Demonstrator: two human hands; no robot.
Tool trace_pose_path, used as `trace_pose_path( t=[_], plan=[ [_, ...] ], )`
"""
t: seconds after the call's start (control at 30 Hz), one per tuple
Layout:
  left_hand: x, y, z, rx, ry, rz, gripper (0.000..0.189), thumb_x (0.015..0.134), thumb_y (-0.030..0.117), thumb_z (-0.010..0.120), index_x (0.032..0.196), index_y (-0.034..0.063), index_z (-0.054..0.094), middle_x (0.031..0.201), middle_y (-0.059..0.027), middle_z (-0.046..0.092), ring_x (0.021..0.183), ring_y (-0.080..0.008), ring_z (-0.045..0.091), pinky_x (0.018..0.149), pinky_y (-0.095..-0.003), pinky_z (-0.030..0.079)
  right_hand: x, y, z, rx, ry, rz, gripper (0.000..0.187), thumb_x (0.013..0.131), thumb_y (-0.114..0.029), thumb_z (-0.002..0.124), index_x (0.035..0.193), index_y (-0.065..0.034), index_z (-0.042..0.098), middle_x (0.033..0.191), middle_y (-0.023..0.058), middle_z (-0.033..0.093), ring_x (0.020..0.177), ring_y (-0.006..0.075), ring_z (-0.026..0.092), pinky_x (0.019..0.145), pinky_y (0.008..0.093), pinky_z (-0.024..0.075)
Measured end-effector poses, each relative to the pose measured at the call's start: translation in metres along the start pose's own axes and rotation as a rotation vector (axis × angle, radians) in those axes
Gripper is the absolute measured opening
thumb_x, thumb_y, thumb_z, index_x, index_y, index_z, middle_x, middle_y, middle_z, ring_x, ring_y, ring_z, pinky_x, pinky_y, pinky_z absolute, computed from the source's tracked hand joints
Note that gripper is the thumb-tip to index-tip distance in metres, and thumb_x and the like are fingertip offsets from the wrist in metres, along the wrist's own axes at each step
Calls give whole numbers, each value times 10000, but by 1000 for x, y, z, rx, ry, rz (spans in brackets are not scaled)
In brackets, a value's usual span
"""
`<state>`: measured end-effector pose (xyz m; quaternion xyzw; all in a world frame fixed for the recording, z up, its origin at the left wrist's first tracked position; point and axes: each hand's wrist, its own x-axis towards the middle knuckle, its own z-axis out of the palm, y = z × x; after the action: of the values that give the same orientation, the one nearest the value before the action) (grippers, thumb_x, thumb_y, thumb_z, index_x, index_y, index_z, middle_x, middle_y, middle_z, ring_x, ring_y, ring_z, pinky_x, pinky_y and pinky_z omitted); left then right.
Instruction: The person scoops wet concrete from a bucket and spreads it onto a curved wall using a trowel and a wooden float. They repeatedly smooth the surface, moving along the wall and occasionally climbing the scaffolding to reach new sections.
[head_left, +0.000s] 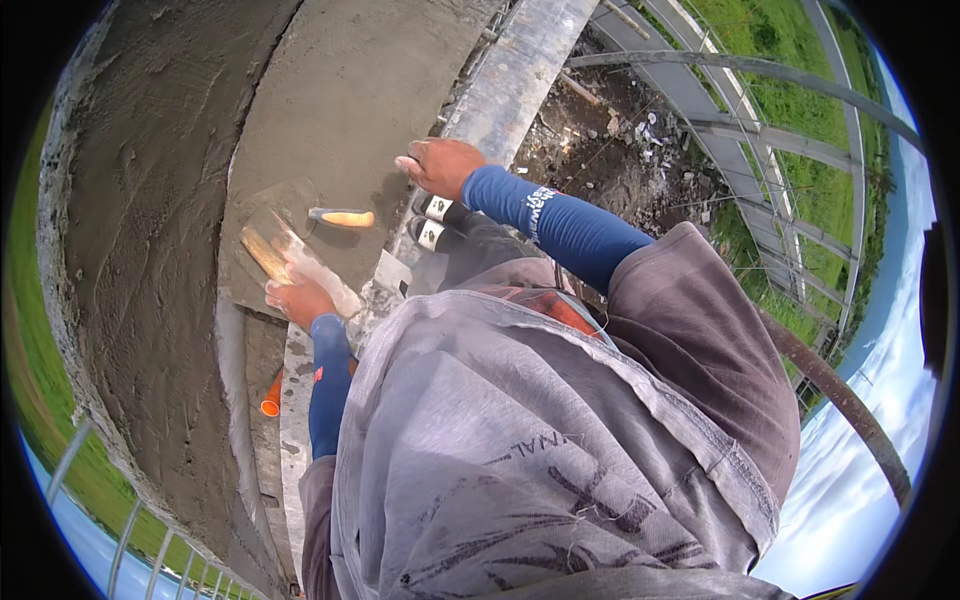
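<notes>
My left hand (304, 300) is at the near left end of the wet mortar surface (337, 90), its fingers around the wooden handle (264, 255) of a mortar-caked float. A trowel with an orange-and-grey handle (342, 217) lies on the mortar ahead of that hand, its blade coated in grey. My right hand (442, 166) hovers near the mortar's edge above my shoes, fingers bent together; whether anything small is in them cannot be told.
A rough mortar wall face (142, 262) curves along the left. Beside my feet runs a metal plank (525, 67). Scaffold tubes (750, 64) stand right, with rubble ground (630, 150) far below. An orange pipe end (271, 407) lies near my left forearm.
</notes>
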<state>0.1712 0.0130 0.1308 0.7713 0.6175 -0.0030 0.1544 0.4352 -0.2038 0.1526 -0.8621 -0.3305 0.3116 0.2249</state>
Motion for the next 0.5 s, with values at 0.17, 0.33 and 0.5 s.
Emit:
trace_pose_path(
  t=[0.17, 0.33, 0.5],
  plan=[
    [-7, 9, -10, -31, 0, -27, 617, 1063, 399, 506, 1382, -120, 408, 1343, -369, 458, 1192, -524, 564, 970, -560, 505, -144, 179, -89, -548, -24, 690, 290, 996, -195, 540, 1248, -78, 620, 1227, 200, 684, 1133, 402, 675, 931, 506, 573],
    [-9, 12, -16, -31, -44, -32, 597, 1063, 400, 505, 1357, -113, 420, 1316, -361, 474, 1176, -523, 571, 966, -565, 504, -297, 215, -131, -644, -188, 1235, 466, 958, -299, 613, 1414, -217, 566, 1453, 113, 572, 1361, 331, 535, 1101, 569, 432],
    [-6, 5, -12, -14, -10, 6, 588, 1060, 403, 509, 1342, -106, 426, 1301, -355, 481, 1160, -517, 576, 959, -569, 504, -372, 187, -149, -654, -438, 1402, 626, 838, -476, 765, 1389, -213, 629, 1461, 93, 607, 1410, 297, 512, 1139, 580, 383]
  ],
)
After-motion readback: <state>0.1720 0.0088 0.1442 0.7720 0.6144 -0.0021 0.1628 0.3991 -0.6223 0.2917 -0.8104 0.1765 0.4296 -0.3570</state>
